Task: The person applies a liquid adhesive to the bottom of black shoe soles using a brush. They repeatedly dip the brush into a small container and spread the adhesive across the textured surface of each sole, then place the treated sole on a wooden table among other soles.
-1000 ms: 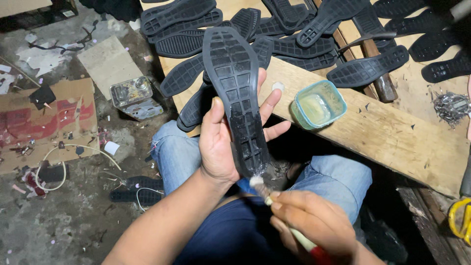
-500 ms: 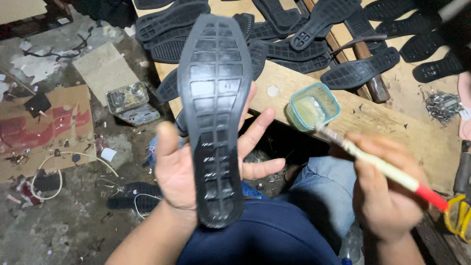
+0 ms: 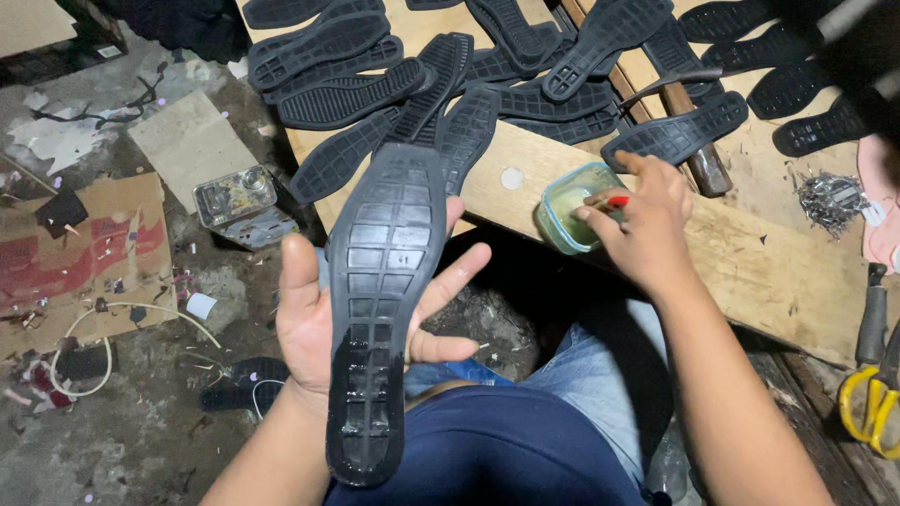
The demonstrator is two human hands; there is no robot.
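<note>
Head camera looks down on a seated person's lap, dark blue shirt and blue jeans nearest the lens. Just above it the left hand lies palm up, fingers spread wide, with a long black rubber shoe sole resting tread-up along the palm — thumb on one side, fingers on the other, cradling rather than clamping it. The heel end of the sole, nearest the person, looks wet and glossy; the toe end points away toward the near edge of the wooden workboard.

Further out, the right hand reaches over that near edge and pinches a thin red-handled brush, its fingers closed narrowly around the handle. The brush tip is inside a small pale green open plastic tub that sits at the board's near edge, and the hand covers part of the tub's rim.

Beyond the tub, a heap of matching black soles fans across the far left part of the board, with more soles toward the far right corner. A pile of small metal tacks lies near the right edge, and yellow-handled scissors sit low at the right.

Off the board's left side, on the dirty concrete floor, lie a small metal tin and a torn cardboard sheet — well apart from both hands.
</note>
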